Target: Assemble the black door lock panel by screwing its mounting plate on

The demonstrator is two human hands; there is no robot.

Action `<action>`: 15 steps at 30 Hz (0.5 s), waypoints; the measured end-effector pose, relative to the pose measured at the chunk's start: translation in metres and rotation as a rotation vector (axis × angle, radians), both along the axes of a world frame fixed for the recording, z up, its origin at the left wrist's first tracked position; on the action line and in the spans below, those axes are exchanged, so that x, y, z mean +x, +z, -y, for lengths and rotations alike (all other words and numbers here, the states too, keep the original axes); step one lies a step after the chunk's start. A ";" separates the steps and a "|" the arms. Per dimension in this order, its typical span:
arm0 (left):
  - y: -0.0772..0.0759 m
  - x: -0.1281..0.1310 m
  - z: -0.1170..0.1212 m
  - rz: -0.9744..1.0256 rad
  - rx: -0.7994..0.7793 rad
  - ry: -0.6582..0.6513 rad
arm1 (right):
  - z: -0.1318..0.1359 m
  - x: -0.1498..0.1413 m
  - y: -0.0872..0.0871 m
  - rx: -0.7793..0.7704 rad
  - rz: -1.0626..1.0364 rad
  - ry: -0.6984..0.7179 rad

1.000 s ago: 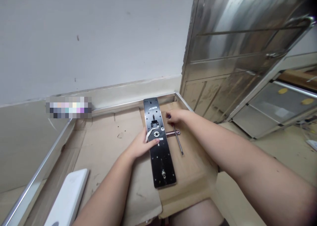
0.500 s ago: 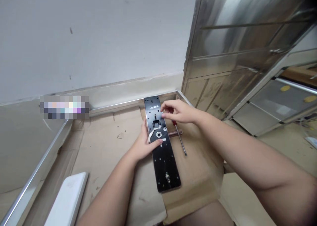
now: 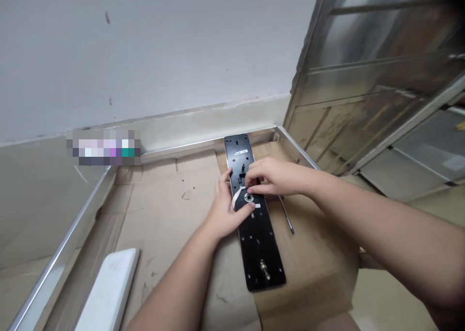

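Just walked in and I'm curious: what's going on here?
A person is handling a long black metal plate, apparently from a door lock, lying on flat brown cardboard. Their left hand holds its edge, while their right hand has its fingers near the plate's round hole, beside a flat white ribbon cable. A thin-shafted screwdriver lies beside the plate, and a flat white panel lies further left.

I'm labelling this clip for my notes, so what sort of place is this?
Probably the entrance of a building during fit-out: a metal-clad door stands beside a plain white wall, cardboard sheets cover the floor, and a black lock plate lies on them.
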State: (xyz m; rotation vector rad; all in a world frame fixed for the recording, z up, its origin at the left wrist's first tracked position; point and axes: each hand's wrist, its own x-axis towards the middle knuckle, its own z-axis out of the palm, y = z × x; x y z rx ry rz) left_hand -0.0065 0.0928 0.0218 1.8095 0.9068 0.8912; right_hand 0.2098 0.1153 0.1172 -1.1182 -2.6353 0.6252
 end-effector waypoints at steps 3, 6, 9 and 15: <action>-0.001 0.001 0.001 -0.054 0.120 0.101 | 0.001 -0.003 -0.004 0.048 0.011 -0.019; 0.002 0.002 0.001 -0.052 0.165 0.143 | 0.003 -0.006 -0.005 0.086 0.008 0.028; 0.006 0.003 0.003 -0.034 0.169 0.160 | 0.006 -0.006 -0.002 0.075 -0.023 0.078; 0.012 0.001 0.003 -0.049 0.191 0.144 | 0.010 -0.006 0.002 0.060 -0.009 0.085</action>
